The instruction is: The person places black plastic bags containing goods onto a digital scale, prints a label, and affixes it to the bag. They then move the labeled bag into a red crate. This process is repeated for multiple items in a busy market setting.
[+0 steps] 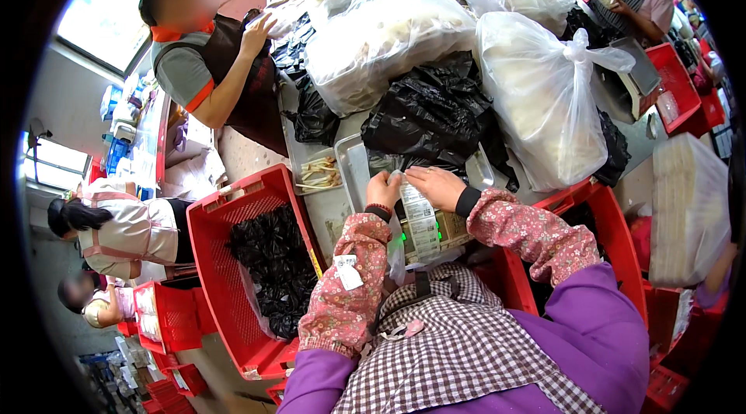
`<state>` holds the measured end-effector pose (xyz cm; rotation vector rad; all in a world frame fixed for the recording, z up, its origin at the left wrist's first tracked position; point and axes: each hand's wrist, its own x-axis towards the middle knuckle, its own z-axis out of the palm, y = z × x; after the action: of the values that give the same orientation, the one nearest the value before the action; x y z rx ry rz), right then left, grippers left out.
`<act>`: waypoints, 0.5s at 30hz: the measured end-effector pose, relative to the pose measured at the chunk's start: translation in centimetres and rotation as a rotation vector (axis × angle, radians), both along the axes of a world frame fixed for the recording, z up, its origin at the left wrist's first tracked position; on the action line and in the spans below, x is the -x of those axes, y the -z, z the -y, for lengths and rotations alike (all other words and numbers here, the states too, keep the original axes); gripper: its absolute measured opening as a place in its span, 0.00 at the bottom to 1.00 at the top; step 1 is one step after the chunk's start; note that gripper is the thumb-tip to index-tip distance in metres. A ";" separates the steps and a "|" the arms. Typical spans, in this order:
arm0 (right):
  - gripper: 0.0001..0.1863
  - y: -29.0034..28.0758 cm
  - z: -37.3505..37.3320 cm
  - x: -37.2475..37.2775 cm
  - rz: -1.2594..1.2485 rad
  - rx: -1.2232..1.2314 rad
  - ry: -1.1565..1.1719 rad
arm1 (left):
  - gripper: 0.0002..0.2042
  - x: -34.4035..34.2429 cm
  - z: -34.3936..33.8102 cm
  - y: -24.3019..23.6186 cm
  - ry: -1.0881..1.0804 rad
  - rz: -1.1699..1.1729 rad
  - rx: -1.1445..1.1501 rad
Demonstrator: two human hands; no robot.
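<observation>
My left hand (pixel 384 192) and my right hand (pixel 437 189) meet at the upper end of a strip of white printed labels (pixel 421 224), both with fingers closed on it. A thin translucent plastic piece (pixel 395 255) hangs beside the strip below my left hand; its exact form is unclear. Under the strip is a scale-like device (pixel 451 229) with green lit displays, partly hidden. A metal tray (pixel 352 177) surrounds this spot, with crumpled black bags (pixel 423 115) just beyond my fingers.
Red crates (pixel 214 274) flank me, the left one holding black plastic. Large white bags (pixel 536 111) cover the table's back. A small tray of pale stalks (pixel 317 175) sits left. Co-workers stand at front left (pixel 233 80), far left (pixel 124 231) and back right (pixel 633 2).
</observation>
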<state>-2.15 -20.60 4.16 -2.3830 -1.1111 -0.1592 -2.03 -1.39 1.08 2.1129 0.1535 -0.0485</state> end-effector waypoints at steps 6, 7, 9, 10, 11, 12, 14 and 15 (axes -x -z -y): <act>0.22 0.5 0.2 0.1 -0.047 0.075 0.014 | 0.18 1.0 -4.0 -3.4 0.302 -0.279 -0.069; 0.22 0.5 0.0 0.2 -0.059 0.080 0.009 | 0.19 0.7 -3.9 -3.5 0.312 -0.308 -0.114; 0.22 0.4 0.1 0.2 -0.076 0.101 0.004 | 0.19 -0.3 -2.0 -3.8 0.340 -0.356 -0.196; 0.22 0.2 0.1 0.1 -0.057 0.098 -0.012 | 0.19 -0.2 -0.9 -2.8 0.296 -0.406 -0.261; 0.22 0.0 0.0 -0.1 -0.039 0.096 -0.029 | 0.17 0.7 -0.7 -1.0 0.247 -0.311 -0.191; 0.22 0.1 0.4 -0.1 -0.027 0.097 -0.036 | 0.16 1.6 0.1 -0.4 0.237 -0.237 -0.152; 0.23 0.9 0.7 -0.3 -0.060 0.053 -0.041 | 0.14 3.9 0.4 -0.5 0.292 -0.089 -0.097; 0.23 -0.1 0.7 -0.5 -0.083 0.011 -0.072 | 0.13 5.7 0.3 -1.7 0.349 -0.021 -0.075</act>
<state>-1.64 -21.27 4.25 -2.3336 -1.1594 -0.0295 -7.70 -1.65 2.80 2.1929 -0.2057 -0.2760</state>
